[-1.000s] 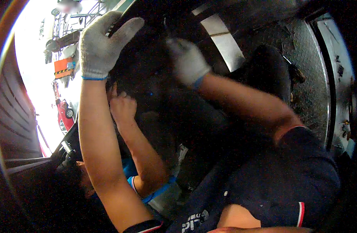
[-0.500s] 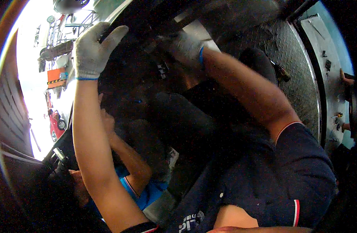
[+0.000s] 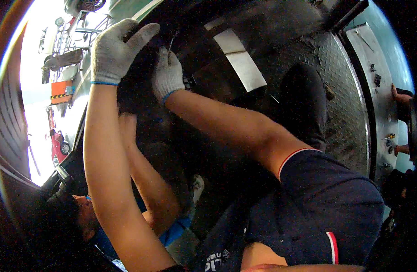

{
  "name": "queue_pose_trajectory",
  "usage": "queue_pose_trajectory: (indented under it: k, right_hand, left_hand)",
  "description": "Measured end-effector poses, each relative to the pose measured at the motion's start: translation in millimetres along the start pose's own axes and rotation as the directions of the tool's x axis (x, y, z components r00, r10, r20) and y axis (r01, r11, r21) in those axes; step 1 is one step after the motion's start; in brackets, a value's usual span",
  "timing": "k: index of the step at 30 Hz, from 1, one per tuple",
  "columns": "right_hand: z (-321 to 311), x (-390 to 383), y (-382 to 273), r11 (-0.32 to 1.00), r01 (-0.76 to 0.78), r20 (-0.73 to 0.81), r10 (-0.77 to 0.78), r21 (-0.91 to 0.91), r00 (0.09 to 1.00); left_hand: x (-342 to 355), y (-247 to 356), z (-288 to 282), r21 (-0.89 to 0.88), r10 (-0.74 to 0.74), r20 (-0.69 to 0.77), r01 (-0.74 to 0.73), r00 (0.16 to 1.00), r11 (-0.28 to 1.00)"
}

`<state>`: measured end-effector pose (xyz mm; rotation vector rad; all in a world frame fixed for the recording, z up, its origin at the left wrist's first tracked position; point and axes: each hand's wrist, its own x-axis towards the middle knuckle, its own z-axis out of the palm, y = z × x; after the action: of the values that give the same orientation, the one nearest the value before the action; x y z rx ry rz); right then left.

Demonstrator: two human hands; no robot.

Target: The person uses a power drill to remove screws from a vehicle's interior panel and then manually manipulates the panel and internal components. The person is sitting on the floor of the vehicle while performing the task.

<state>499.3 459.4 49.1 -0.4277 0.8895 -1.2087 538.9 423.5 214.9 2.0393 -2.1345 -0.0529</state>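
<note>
My left hand [image 3: 115,52], in a whitish knitted glove, is raised beside a dark structure at the upper left. Its thumb stretches to the right, apart from the fingers; a dark surface lies behind, and whether it touches that surface is unclear. Close by on the right is my right hand [image 3: 169,77], gloved alike, with fingers closed. A thin shiny metal rod [image 3: 173,40] sticks up from its fingertips; the rest of the rod is hidden in the grip and the dark.
A co-worker's bare forearm [image 3: 149,181] reaches up beneath my left arm. A pale metal plate [image 3: 242,63] lies right of my hands. Beyond it are tread-plate flooring [image 3: 342,99] and a light bench [image 3: 369,54] with small parts. Another person's hands show at the far right.
My right hand has moved left, close to my left hand, uncovering the pale plate. The thin metal rod now shows at its fingertips. My left hand stays almost where it was.
</note>
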Motion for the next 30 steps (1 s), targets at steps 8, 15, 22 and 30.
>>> queue_pose_trajectory:
  k: [8, 15, 22, 30]
  right_hand:
    - [-109, 54, -88, 0.678, 0.311, 0.638, 0.302, -0.666, 0.708]
    - [-90, 69, -139, 0.613, 0.236, 0.579, 0.452, -0.754, 0.678]
    - [-21, 9, 16, 0.943, 0.106, -0.014, -0.116, -0.316, 0.993]
    - [-92, 39, -47, 0.585, 0.590, 0.653, -0.132, -0.556, 0.746]
  left_hand:
    - [-7, 1, -5, 0.020, -0.030, 0.025, 0.029, 0.999, 0.999]
    - [-10, 0, 1, 0.065, -0.037, -0.015, 0.037, 0.999, 0.997]
    - [-1, 8, 0, -0.028, 0.010, 0.023, -0.009, 1.000, 1.000]
    - [-12, 0, -3, -0.007, -0.032, -0.012, 0.032, 0.999, 0.999]
